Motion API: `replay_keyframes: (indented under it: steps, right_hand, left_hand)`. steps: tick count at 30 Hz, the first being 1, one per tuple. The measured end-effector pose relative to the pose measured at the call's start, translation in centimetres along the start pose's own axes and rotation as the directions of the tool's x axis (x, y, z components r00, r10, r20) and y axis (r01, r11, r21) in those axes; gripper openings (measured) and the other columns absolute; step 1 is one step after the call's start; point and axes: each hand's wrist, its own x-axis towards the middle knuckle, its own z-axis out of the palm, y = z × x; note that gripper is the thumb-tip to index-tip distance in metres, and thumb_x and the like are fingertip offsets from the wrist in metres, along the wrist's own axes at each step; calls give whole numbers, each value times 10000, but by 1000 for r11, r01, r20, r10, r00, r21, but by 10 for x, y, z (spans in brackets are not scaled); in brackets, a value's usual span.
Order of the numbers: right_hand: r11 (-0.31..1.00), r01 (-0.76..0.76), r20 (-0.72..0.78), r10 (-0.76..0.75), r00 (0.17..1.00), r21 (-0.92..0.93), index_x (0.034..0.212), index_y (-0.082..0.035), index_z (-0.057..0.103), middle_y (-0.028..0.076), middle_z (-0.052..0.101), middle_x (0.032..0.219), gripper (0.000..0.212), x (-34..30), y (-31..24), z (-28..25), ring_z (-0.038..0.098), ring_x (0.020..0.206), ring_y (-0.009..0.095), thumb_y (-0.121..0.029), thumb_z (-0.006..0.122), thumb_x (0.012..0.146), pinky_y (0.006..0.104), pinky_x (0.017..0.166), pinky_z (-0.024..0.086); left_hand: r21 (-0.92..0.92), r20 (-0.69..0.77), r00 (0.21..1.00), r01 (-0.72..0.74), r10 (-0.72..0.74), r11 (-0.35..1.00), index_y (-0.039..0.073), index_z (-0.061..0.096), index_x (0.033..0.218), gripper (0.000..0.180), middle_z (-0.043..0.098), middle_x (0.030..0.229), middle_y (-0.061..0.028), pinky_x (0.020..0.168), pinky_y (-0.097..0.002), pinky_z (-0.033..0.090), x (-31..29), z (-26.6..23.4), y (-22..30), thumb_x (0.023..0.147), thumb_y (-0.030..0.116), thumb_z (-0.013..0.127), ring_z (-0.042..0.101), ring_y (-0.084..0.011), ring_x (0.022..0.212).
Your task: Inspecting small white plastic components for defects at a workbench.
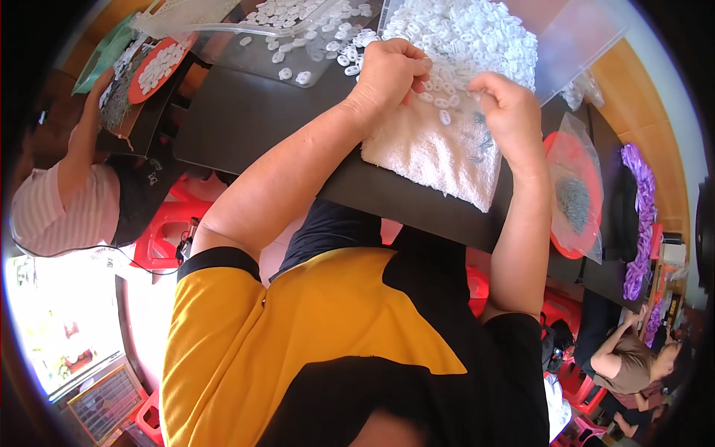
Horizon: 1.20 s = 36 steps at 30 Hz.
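My left hand [392, 72] is closed in a pinch at the left edge of a large pile of small white oval plastic pieces [477, 37]. What its fingers hold, if anything, is too small to make out. To the right, my right hand [512, 115] is also pinched, above a pale pink towel [424, 153]; the content of its fingertips cannot be made out. One loose oval piece [445, 117] lies on the towel between the hands. Several thin grey metal bits [482, 140] rest on the towel close to my right hand.
A clear plastic tray [328, 59] with more white pieces stands at the far left. On the right, a red plate [557, 223] bears a clear bag of grey metal bits [572, 203]. Purple strips [639, 223] hang farther right. Other people sit at both sides.
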Motion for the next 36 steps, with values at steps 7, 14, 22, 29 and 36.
replay_keyframes:
  steps: [7, 14, 22, 29, 36]
  right_hand:
    - [985, 42, 215, -4, 977, -169, 854, -67, 678, 153, 666, 778, 111, -8, -14, 7, 642, 753, 345, -144, 615, 803, 443, 669, 492]
    - [963, 169, 285, -106, 953, -208, 819, -43, 660, 146, 656, 769, 101, -12, -25, 15, 633, 739, 354, -136, 637, 786, 441, 676, 491]
    - [862, -240, 195, 168, 966, 447, 868, -21, 660, 63, 656, 730, 99, -2, -9, 2, 591, 614, 148, -113, 649, 832, 276, 576, 447]
    - [481, -429, 256, 384, 887, 765, 924, 2, 651, 77, 678, 809, 103, 0, -16, -1, 633, 678, 145, -67, 648, 847, 225, 594, 429]
    - [434, -380, 211, 387, 897, 817, 925, 14, 662, 81, 677, 801, 127, 1, -15, 0, 630, 676, 138, -69, 655, 829, 235, 601, 444]
  left_hand:
    - [22, 2, 1000, -31, 31, 999, -25, 634, 872, 113, 626, 710, -60, 412, -243, 383, -1, 3, 0, 856, 85, 656, 542, -98, 528]
    - [15, 58, 997, -44, 43, 999, -26, 634, 852, 131, 618, 704, -57, 462, -245, 406, -8, 4, 8, 839, 104, 648, 554, -101, 564]
    - [-73, 138, 990, -1, 11, 997, -32, 631, 841, 150, 618, 706, -67, 475, -244, 419, -15, 3, 14, 838, 118, 626, 573, -114, 585]
    - [-47, 186, 983, 21, -12, 999, -29, 640, 852, 152, 634, 704, -67, 475, -240, 433, -19, 7, 13, 824, 120, 634, 578, -113, 577]
    - [-17, 180, 983, 38, -34, 999, -24, 646, 855, 137, 634, 692, -61, 462, -234, 429, -17, 8, 10, 819, 108, 640, 577, -103, 569]
